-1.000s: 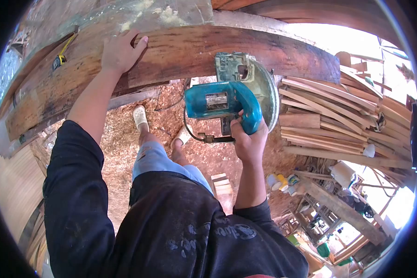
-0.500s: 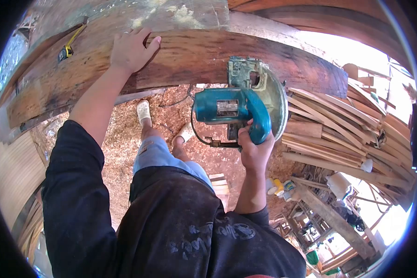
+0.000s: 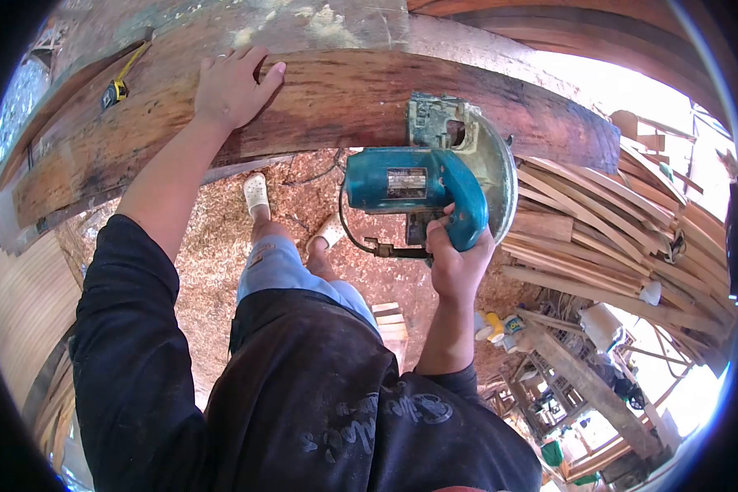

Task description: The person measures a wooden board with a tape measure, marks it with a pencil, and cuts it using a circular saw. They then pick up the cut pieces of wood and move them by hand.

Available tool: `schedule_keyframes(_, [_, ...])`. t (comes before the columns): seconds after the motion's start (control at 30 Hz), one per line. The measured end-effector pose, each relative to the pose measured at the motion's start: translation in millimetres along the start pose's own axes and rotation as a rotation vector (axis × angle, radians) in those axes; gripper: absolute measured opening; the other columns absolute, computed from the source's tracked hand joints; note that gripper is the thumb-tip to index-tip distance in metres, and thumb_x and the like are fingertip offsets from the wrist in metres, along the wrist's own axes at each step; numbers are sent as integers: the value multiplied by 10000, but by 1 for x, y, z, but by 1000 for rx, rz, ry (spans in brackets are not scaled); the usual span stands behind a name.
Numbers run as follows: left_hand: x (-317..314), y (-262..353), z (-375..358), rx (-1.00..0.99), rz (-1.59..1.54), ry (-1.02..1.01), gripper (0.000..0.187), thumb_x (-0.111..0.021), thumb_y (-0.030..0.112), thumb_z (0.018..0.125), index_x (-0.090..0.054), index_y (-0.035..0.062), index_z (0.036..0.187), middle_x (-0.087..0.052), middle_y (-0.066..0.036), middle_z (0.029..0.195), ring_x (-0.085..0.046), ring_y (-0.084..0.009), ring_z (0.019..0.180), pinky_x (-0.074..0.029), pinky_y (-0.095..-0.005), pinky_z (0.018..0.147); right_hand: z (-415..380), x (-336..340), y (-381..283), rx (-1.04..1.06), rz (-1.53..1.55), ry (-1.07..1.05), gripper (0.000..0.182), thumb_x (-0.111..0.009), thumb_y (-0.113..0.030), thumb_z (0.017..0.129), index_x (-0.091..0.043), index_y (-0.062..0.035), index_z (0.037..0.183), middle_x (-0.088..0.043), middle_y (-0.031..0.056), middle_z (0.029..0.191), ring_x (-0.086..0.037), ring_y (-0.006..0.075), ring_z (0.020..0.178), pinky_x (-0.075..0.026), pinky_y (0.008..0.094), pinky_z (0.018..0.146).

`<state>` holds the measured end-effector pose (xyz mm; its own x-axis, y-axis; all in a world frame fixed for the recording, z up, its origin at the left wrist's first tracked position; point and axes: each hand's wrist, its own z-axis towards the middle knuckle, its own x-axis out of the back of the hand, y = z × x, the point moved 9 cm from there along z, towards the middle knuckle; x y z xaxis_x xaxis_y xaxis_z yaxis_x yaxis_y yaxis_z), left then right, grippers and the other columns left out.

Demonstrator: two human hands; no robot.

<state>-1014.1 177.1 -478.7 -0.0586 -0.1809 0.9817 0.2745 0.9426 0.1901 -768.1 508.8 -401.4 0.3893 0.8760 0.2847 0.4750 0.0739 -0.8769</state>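
Observation:
A long reddish-brown wooden plank lies across the bench in front of me. My left hand rests flat on it, fingers stretched and thumb apart. My right hand is wrapped round the rear handle of a teal circular saw. The saw's metal base overlaps the plank's near edge, with the motor and handle on my side of it. I cannot see the blade's cutting edge. A power cord loops from the saw below the motor.
A tape measure, its yellow tape partly out, lies left on the plank. Stacked wood strips fill the right side. Wood shavings cover the floor around my feet. A sheet of wood stands at the left.
My right hand and the saw have shifted slightly to the right and a little away from me along the plank. My left hand stays in place.

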Motion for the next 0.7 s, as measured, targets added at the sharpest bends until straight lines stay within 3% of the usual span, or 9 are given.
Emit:
schedule_keyframes(0.3, [-4, 0, 0, -17, 1, 16, 545, -502, 541, 1021, -666, 98, 1294, -712, -147, 1215, -644, -351, 1155, -396, -471, 1027, -3, 0, 23, 11, 67, 6, 249, -728, 35, 851, -675, -14, 1090, -672, -3, 862, -616, 66, 774, -507, 237, 725])
schedule_keyframes(0.7, [-1, 0, -1, -1, -30, -3, 491, -538, 513, 1013, -664, 100, 1247, -706, -109, 1244, -634, -317, 1190, -398, -468, 1019, 20, -11, -42, 14, -23, -43, 257, -711, 37, 838, -648, -23, 1080, -636, -22, 808, -544, 45, 668, -445, 220, 612])
